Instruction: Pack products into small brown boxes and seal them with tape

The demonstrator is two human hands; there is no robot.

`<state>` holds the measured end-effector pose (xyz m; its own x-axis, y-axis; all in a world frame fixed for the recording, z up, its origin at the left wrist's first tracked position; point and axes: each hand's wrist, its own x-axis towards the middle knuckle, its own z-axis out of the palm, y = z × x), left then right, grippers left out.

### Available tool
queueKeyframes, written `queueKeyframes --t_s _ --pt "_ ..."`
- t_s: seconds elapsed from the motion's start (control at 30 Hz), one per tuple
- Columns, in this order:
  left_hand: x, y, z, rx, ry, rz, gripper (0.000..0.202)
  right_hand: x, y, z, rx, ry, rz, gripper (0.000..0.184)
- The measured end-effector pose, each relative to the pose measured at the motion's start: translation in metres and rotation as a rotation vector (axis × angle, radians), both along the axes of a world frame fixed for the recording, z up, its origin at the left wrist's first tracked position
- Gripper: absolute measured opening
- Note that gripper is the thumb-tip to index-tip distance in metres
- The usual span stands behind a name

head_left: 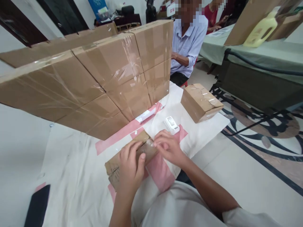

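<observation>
A small flat cardboard box (142,142) lies on the white and pink table cover (78,176) right in front of me. My left hand (130,165) rests on top of it with the fingers laid over the cardboard, pressing it down. My right hand (167,146) touches the box's right end, its fingers curled in a pinch at the clear tape (148,145) there. A white tape dispenser (171,125) sits just beyond my right hand.
A wall of taped cardboard cartons (104,75) stands across the table behind the box. Another small carton (200,101) sits at the table's right corner. A person in a light blue shirt (188,44) sits behind. A black phone (38,206) lies near left.
</observation>
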<state>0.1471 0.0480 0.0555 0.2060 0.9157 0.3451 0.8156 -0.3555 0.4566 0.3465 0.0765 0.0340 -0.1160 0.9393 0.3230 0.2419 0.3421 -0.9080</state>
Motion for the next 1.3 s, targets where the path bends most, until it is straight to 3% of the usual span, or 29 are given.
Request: queueKeyframes --t_s 0.07,0.13,0.2,0.27,0.37,0.5,0.6,0.77,0.97,1.3 --pt "-0.002 0.004 -0.006 -0.038 0.142 0.155 0.047 0.011 0.009 -0.017 -0.224 0.220 -0.138 0.024" --pt "-0.008 0.007 -0.015 -0.108 0.266 0.240 0.054 0.016 0.015 -0.038 -0.496 0.413 -0.183 0.030" --pt "-0.016 0.007 -0.024 -0.153 0.320 0.232 0.056 0.015 0.017 -0.058 -0.706 0.532 -0.115 0.032" --pt "-0.023 0.005 -0.029 -0.162 0.332 0.190 0.057 0.009 0.015 -0.070 -0.809 0.586 -0.021 0.031" --pt "-0.028 0.001 -0.031 -0.159 0.352 0.164 0.058 -0.003 0.011 -0.073 -0.878 0.601 0.024 0.027" --pt "-0.024 -0.002 -0.029 -0.148 0.387 0.174 0.060 -0.012 0.013 -0.063 -1.021 0.648 -0.017 0.023" --pt "-0.019 -0.001 -0.028 -0.137 0.418 0.168 0.061 -0.015 0.020 -0.063 -1.059 0.704 -0.054 0.022" --pt "-0.018 0.001 -0.029 -0.144 0.438 0.184 0.062 -0.020 0.027 -0.076 -1.076 0.731 -0.082 0.013" --pt "-0.026 0.004 -0.034 -0.170 0.440 0.171 0.062 -0.020 0.029 -0.086 -1.064 0.704 -0.073 0.021" --pt "-0.017 0.003 -0.027 -0.176 0.428 0.186 0.058 -0.014 0.042 -0.075 -1.102 0.421 -0.064 0.030"
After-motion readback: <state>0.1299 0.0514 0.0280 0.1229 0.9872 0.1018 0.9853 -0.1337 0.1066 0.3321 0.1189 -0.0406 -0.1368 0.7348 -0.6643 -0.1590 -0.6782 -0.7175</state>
